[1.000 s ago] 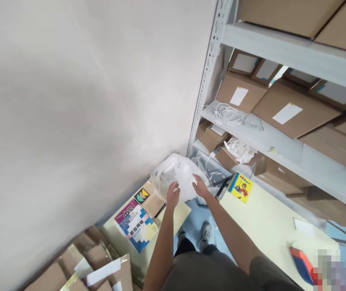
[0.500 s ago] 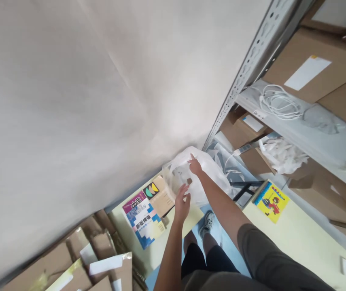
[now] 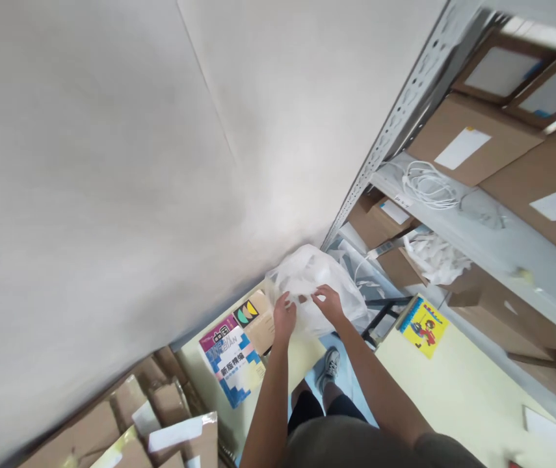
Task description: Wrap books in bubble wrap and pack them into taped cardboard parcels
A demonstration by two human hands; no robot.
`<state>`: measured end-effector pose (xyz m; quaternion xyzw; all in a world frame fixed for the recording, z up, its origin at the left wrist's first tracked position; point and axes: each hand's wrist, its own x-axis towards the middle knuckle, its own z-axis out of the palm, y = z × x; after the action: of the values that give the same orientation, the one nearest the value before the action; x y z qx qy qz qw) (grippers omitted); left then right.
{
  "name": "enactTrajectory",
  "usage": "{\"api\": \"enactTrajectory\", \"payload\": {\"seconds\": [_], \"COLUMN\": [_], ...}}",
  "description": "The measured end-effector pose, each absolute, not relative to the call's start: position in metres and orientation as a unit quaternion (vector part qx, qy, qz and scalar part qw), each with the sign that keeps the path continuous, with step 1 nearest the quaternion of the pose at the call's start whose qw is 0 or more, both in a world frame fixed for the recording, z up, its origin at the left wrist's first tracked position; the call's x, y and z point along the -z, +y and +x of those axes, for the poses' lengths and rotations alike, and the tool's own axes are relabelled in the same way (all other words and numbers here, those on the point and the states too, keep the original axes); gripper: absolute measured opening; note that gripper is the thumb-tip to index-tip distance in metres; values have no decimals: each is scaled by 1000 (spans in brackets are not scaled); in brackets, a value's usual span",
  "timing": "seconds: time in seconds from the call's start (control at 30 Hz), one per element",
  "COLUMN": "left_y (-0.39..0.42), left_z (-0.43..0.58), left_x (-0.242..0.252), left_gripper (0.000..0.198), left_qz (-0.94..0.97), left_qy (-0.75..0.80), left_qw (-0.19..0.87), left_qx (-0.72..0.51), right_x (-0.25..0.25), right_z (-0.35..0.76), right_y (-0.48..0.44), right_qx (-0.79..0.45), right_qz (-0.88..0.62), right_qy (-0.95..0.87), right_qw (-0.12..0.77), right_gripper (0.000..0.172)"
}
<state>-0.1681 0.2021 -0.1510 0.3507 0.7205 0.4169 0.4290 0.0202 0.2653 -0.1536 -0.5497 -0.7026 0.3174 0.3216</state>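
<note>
The clear plastic bag [image 3: 343,276] sits against the wall at the far end of the cream table [image 3: 196,364], bulging past that table's end corner; whether its whole weight rests there is hidden. Half a second ago the right hand [image 3: 325,300] reached out over the bag with a finger extended; now it has drawn back to the near side, level with the left hand [image 3: 285,315]. The right thumb and forefinger look drawn together in a pinch on the film, while the left fingers are curled in at the bag's near left side, and I cannot tell whether they grip it or only touch it. Between them shows a small brown patch [image 3: 302,299], too small to say whether it is inside the bag or behind it. My reading is that the bag is now being handled from both sides at once, no longer with one hand reaching ahead. Just left of the bag, by the table's wall-side edge, lies a brown-covered book [image 3: 261,323], with a blue-and-white book [image 3: 236,369] beside it, nearer the wearer. Across the floor gap, a yellow picture book [image 3: 424,327] lies at the near corner of the second table [image 3: 473,396], and above it a coiled white cable [image 3: 431,185] rests on the front edge of a shelf [image 3: 516,227].
</note>
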Motion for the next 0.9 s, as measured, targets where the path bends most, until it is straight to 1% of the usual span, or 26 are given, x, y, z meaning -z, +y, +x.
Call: {"api": "enactTrajectory", "payload": {"seconds": [0.07,0.13,0.17,0.2,0.23,0.3,0.33,0.37,0.4,0.43,0.47,0.53,0.57,0.67,0.73,0.8,0.9], "left_y": [214,225,230,235,239,244,246,246,245,244,242,238,235,223,209,190,159], "left_z": [-165,-161,-159,-156,-154,-150,-148,-145,-142,-137,-131,-116,-105,-61,-22,21,82], "left_x": [150,147,145,141,136,122,114,104,95,86,78,63,57,41,31,23,16], "left_gripper": [59,73,76,74,67,41,28,20,18,20,27,40,39,17,9,8,22], "left_qz": [345,349,356,369,389,444,472,496,514,528,543,580,601,644,650,642,617], "left_qy": [715,688,671,653,637,608,595,584,577,571,567,557,551,529,508,481,448], "left_qw": [441,465,477,483,485,472,461,452,443,435,426,409,398,369,372,414,525], "left_qx": [-419,-434,-443,-451,-457,-460,-459,-457,-455,-453,-449,-431,-420,-411,-425,-430,-377], "right_x": [127,104,93,84,76,61,54,48,43,38,35,30,28,21,14,6,0], "right_z": [35,48,55,61,68,82,89,97,104,112,120,138,148,188,222,263,328], "right_y": [260,257,255,253,252,248,245,243,239,236,231,220,212,184,159,130,77], "right_qx": [-314,-318,-322,-326,-330,-337,-342,-349,-358,-368,-380,-407,-420,-460,-480,-495,-498], "right_qz": [-569,-592,-600,-605,-607,-602,-598,-592,-587,-581,-578,-588,-605,-646,-634,-608,-588], "right_qy": [-673,-645,-634,-627,-624,-623,-621,-619,-615,-609,-598,-554,-514,-371,-310,-280,-241], "right_qw": [352,364,366,365,365,369,374,379,386,395,404,426,440,485,521,554,590], "right_gripper": [13,4,7,18,29,46,48,46,40,33,27,20,21,32,40,45,49]}}
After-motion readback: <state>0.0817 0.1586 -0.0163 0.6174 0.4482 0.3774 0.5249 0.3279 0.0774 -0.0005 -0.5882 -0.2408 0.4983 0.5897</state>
